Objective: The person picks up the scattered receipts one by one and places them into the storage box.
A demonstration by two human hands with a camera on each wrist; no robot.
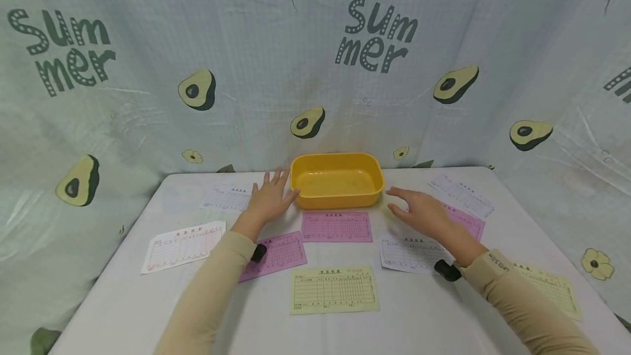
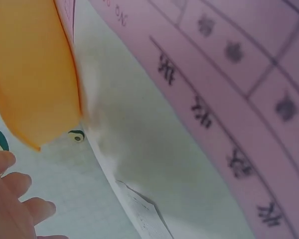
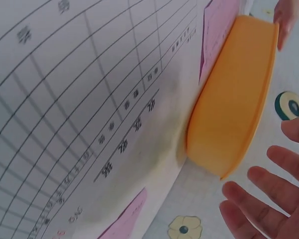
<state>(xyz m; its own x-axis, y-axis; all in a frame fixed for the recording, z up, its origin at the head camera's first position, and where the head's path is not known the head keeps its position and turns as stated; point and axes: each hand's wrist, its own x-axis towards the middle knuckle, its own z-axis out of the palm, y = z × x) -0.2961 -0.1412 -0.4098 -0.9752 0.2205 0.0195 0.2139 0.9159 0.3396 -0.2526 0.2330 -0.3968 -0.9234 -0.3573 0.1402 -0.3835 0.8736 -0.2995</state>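
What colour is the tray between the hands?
The tray is yellow, seen best in the head view.

Tray [image 1: 339, 201] on tbl [image 1: 268, 327] nr far edge, btwn L hand [image 1: 268, 201] & R hand [image 1: 421, 213]. Paper slips [image 1: 337, 227] lie before it & either side; backdrop [image 1: 266, 70] behind.

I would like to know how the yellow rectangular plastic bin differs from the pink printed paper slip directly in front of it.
The yellow plastic bin has raised walls and a hollow inside, whereas the pink paper slip lies flat. The bin looks glossy and unprinted; the slip carries a dark printed grid. The bin is also wider than the slip. Both are roughly rectangular and rest on the white table.
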